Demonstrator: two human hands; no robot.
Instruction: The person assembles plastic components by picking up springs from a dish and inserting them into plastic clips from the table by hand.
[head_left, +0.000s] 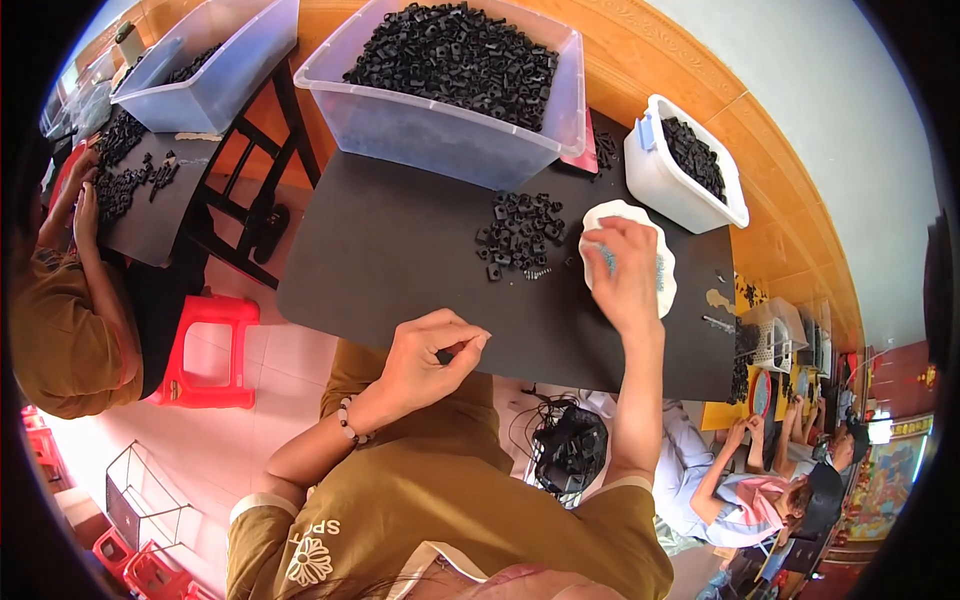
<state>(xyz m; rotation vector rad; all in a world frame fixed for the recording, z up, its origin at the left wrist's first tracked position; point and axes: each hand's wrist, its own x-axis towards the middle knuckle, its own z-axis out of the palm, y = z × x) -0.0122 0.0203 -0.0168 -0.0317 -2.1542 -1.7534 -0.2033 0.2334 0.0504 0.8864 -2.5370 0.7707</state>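
My left hand (432,362) is raised at the near edge of the dark table (390,240), thumb and forefinger pinched together. Whatever sits in that pinch is too small to make out. Over a white scalloped dish (663,222) on the right, my right hand (626,268) reaches down with bent fingers; its fingertips are partly hidden. Small bluish pieces (606,258) lie in the dish. Between my hands and farther back is a loose pile of small black plastic parts (520,230). A short row of tiny metal pieces (537,273) lies at the pile's near side.
A large clear bin (440,140) full of black parts stands at the back, a white tub (665,185) of them at the back right. On the left, a co-worker (75,330) handles parts at another table beside a red stool (205,355). More people (745,500) sit at the right.
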